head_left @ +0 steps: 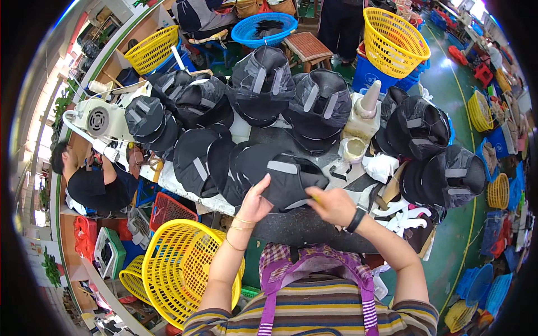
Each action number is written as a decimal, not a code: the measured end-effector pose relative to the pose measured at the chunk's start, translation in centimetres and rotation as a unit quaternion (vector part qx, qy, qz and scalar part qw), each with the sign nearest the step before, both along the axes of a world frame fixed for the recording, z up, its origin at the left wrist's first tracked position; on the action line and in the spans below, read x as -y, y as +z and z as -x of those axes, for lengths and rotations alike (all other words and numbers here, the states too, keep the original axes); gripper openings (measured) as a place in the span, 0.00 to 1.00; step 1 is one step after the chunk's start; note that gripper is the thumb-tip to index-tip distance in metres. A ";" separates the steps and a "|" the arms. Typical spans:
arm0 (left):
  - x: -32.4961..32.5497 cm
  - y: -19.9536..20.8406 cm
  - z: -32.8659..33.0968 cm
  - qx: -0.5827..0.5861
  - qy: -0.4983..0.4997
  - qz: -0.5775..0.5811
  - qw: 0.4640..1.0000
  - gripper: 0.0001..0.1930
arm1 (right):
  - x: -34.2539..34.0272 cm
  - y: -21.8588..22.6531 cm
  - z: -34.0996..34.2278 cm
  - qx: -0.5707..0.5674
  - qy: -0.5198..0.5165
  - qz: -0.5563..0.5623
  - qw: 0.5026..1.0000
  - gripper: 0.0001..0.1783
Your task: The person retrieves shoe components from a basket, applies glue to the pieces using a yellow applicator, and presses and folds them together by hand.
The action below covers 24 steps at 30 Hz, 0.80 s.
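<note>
A black cap [258,175] with a grey strip lies on the bench in front of me, its open side toward the right. My left hand [256,203] grips its near side, thumb up along the fabric and fingers partly hidden by the cap. At the cap's right opening, my right hand [334,206] is closed in a fist around something slim with a yellowish end; its kind is mostly hidden. More black caps [197,162] lie nested just left of the one I hold. Stacks of similar caps [318,103] stand along the far side.
A glue-stained tub [354,149] and a cone-topped container [368,106] stand beyond my right hand. White curved pieces [404,215] lie at the right. A yellow basket [162,269] stands below left. A person [92,182] works by a sewing machine [98,119] at left.
</note>
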State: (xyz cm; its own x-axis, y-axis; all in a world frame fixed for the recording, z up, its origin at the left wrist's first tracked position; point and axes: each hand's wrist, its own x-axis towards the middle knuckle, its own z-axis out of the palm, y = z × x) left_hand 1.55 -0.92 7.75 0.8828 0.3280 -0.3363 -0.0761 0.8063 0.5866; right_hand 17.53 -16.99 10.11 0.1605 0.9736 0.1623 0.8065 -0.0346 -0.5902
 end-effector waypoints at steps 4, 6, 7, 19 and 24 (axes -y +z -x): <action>2.4 1.1 -1.0 0.096 0.017 0.162 0.982 0.21 | 1.5 1.3 -0.8 -0.169 -0.068 -0.004 0.983 0.34; 2.5 0.3 -1.6 0.081 0.045 0.193 0.977 0.21 | 1.5 1.5 -1.2 -0.229 -0.142 -0.053 0.961 0.38; 2.8 0.1 -1.7 0.081 0.043 0.194 0.977 0.21 | 1.8 1.9 -1.8 -0.228 -0.144 -0.054 0.961 0.34; 1.1 0.4 -0.7 -0.068 0.157 -0.062 0.983 0.13 | 4.7 -3.9 -7.6 -0.243 0.002 0.137 0.960 0.16; 3.3 -1.4 0.2 -0.102 0.130 -0.048 0.985 0.15 | 2.1 -6.9 -15.3 -0.294 -0.305 -0.135 0.896 0.09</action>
